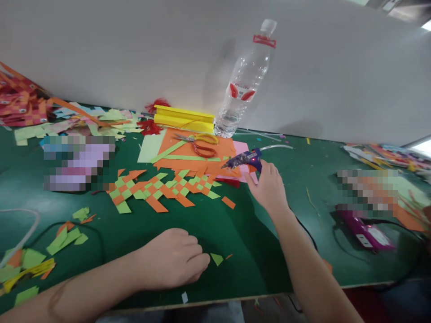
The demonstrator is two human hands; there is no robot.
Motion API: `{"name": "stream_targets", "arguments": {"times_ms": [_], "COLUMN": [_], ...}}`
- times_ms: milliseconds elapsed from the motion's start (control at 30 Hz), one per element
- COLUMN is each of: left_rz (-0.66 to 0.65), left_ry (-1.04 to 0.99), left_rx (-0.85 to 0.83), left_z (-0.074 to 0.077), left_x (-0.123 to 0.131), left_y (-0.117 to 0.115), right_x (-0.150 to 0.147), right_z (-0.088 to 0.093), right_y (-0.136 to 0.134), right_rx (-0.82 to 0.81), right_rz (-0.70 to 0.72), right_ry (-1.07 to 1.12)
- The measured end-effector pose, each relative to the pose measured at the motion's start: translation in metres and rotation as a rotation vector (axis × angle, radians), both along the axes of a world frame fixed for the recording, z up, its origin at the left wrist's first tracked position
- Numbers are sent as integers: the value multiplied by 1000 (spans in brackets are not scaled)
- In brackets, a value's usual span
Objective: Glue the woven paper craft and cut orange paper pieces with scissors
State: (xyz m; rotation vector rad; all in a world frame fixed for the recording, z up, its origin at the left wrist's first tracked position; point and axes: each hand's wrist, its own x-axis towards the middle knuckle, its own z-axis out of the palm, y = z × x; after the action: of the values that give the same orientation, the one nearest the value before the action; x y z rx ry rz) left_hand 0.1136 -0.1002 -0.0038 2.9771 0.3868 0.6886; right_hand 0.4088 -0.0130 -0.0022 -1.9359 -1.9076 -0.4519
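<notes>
Right hand (267, 188) grasps the glue gun (245, 159). At seven o'clock, the left hand (175, 258) lies loosely clenched on bare table (235, 242) near the front edge.

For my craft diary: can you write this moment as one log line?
left hand: curled, resting on green table | right hand: on glue gun handle, grip unclear | woven paper: beyond left hand

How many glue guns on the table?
2. A blue glue gun sits on the orange paper, touched by the right hand; a magenta glue gun lies on the table near its right front edge. Paper piles may hide more.
</notes>
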Motion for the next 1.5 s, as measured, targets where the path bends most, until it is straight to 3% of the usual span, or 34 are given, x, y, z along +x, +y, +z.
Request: {"name": "stream_targets", "arguments": {"times_ms": [300, 800, 1500], "left_rz": [-52, -75, -72], "left_ry": [52, 105, 112], "left_rx": [9, -1, 5], "left_z": [-1, 1, 0], "left_x": [-1, -2, -3], "left_y": [-2, 0, -1], "right_x": [-3, -4, -5], "right_z": [-9, -5, 0], "right_y": [-4, -4, -7], "right_rx": [129, 243, 270], "right_rz": [201, 201, 254], "right_ry": [-105, -281, -298]}}
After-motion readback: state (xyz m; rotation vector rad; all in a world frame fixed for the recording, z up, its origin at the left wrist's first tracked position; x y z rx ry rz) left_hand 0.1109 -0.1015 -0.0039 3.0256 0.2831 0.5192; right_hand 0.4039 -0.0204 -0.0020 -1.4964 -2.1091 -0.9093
